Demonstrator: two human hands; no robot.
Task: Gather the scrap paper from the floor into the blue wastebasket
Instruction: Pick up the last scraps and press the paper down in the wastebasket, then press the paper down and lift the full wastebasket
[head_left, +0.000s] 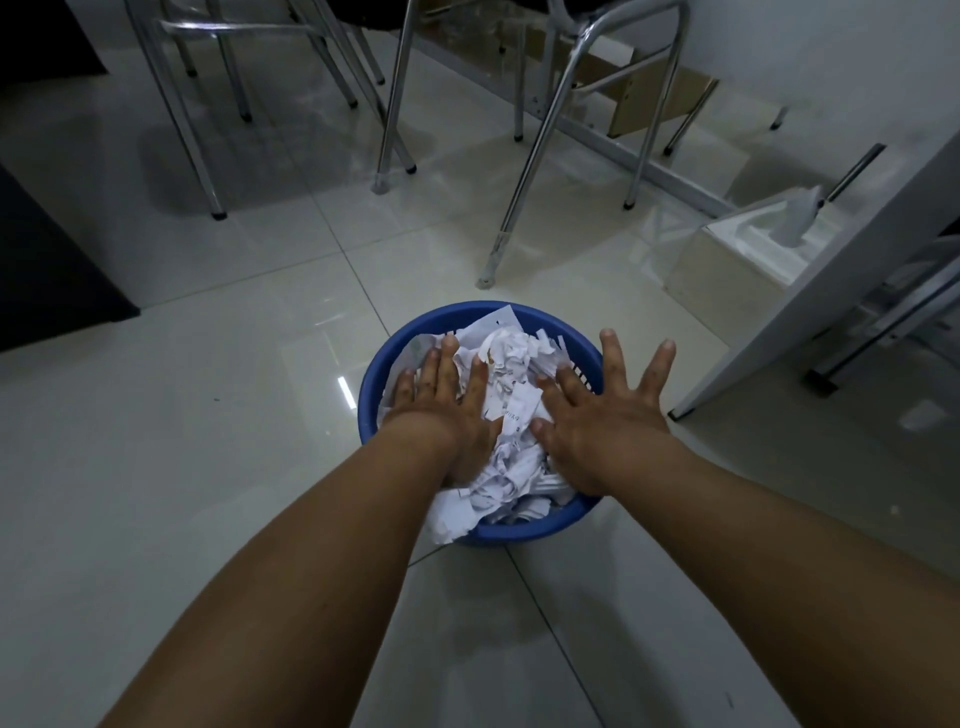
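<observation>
The blue wastebasket (410, 343) stands on the pale tiled floor at the centre of the view. It is heaped to the brim with crumpled and torn white scrap paper (511, 364); one sheet hangs over the near rim. My left hand (441, 405) lies flat on the left side of the pile, fingers spread. My right hand (605, 415) rests palm down on the right side, fingers spread, partly over the basket's right rim. Neither hand grips anything. No loose paper shows on the floor around the basket.
Metal chair legs (395, 104) stand behind the basket. A white table leg (810, 291) slants at the right, with a white tissue box (743, 260) on the floor beside it. Cardboard (654, 93) lies at the back. A dark furniture piece (47, 260) is at the left.
</observation>
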